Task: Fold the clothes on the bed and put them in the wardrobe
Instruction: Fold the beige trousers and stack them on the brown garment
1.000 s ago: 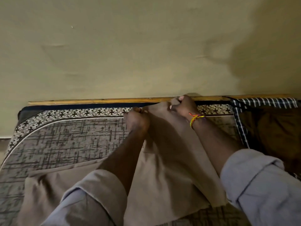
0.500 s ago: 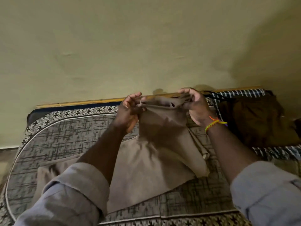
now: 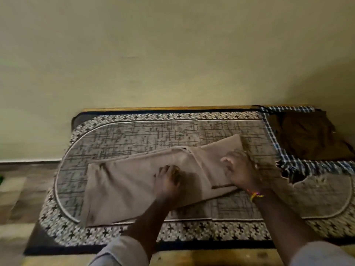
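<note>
A beige garment (image 3: 130,181) lies spread lengthwise on the patterned bed cover (image 3: 146,135), with its right end folded over at an angle. My left hand (image 3: 166,179) rests on the middle of it, fingers pointing away from me. My right hand (image 3: 240,169), with a coloured thread band at the wrist, lies flat with fingers spread on the folded right end. Neither hand lifts any cloth. The picture is slightly blurred. No wardrobe is in view.
A dark brown garment (image 3: 301,135) lies crumpled on a blue-and-white checked cloth (image 3: 284,164) at the bed's back right. The wooden bed frame (image 3: 172,108) runs along a plain wall. Tiled floor (image 3: 19,189) shows to the left.
Both hands held the garment's top edge up off the bed; now the garment lies flat and the hands rest on it. The view has pulled back and shows the whole bed.
</note>
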